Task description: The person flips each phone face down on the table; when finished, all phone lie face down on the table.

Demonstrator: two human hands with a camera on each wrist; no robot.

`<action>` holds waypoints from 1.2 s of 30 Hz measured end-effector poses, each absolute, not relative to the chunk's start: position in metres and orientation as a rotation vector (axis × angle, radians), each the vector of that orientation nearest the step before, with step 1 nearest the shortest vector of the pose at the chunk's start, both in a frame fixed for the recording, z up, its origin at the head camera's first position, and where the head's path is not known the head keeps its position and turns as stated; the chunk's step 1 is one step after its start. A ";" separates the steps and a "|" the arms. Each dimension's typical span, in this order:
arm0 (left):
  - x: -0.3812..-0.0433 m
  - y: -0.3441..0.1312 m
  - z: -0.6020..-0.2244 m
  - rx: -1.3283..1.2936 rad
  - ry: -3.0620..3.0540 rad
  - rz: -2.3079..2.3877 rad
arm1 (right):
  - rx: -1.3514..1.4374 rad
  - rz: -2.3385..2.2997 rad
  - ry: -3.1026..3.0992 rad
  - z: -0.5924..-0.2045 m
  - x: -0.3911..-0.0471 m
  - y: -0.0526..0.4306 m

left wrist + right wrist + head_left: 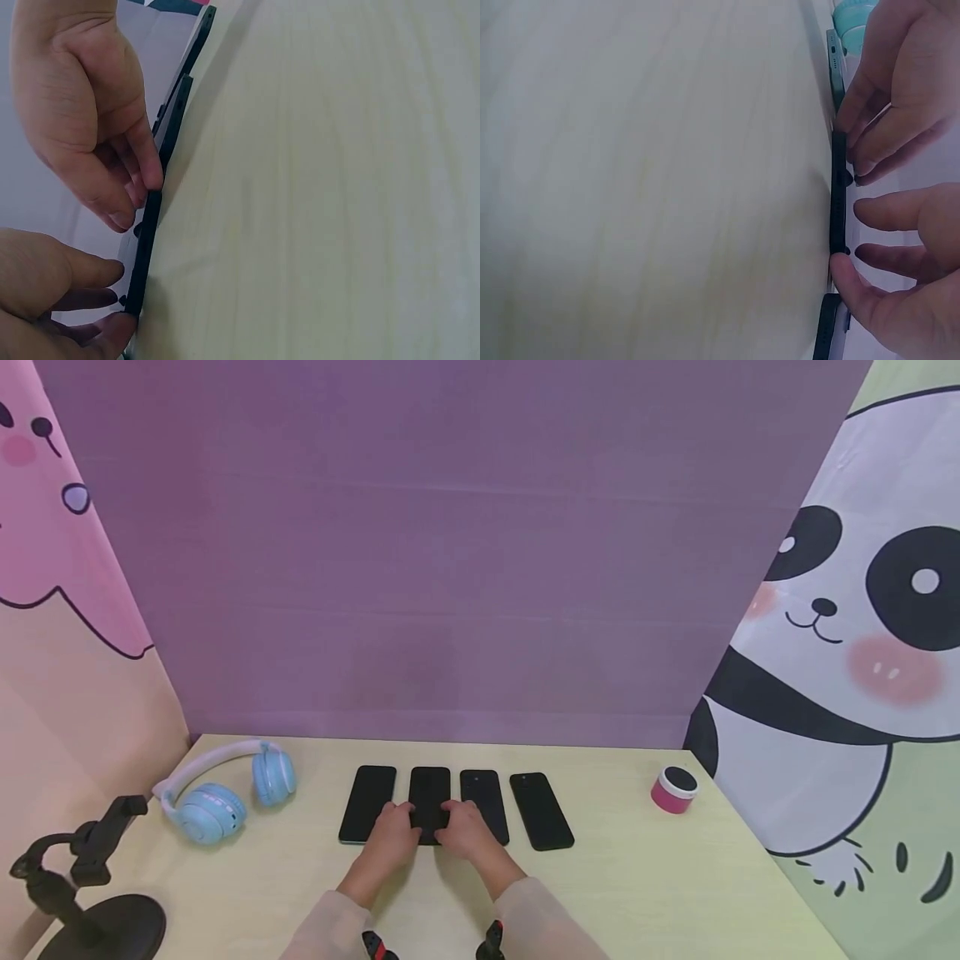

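At the near left, a black tabletop stand with a round base (63, 906) rises beside a pale pink wall panel. Farther back lies a pair of light-blue and lilac over-ear headphones (210, 814) on the pale wood-grain tabletop (622, 893). Next, left of centre, comes a flat black rectangular smartphone with rounded corners (369, 800). The left hand (393, 835) grips the left edge of a second black rectangular smartphone (430, 797), and the right hand (467, 829) grips its right edge, fingers bent at its near part. That phone lies between both hands. Just right, a third dark smartphone (483, 797) is partly covered by the right hand; a fourth, slanted black smartphone (542, 811) follows. Well apart at the right stands a small pink-and-white round jar with a black top (672, 797).
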State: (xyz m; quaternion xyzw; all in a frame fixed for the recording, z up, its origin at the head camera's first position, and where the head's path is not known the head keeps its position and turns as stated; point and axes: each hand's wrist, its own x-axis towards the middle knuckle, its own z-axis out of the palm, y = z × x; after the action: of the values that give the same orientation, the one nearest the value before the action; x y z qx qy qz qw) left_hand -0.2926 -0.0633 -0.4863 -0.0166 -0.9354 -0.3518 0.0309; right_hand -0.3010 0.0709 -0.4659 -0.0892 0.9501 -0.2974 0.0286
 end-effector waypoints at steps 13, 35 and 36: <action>-0.294 -0.073 -0.490 -0.081 -2.840 -1.120 | -0.281 -0.893 2.955 -0.467 -0.303 0.065; -0.294 -0.072 -0.491 -0.125 -2.812 -1.145 | -0.144 -1.006 3.021 -0.466 -0.298 0.055; -0.294 -0.072 -0.491 -0.129 -2.809 -1.146 | -0.149 -0.997 3.032 -0.466 -0.297 0.055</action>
State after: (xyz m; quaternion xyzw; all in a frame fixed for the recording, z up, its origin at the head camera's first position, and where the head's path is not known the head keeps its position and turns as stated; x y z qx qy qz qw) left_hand -0.2940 -0.0720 -0.4912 -0.0426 -0.9238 -0.3768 0.0525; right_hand -0.2973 0.0546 -0.4660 -0.0465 0.9486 -0.3119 -0.0268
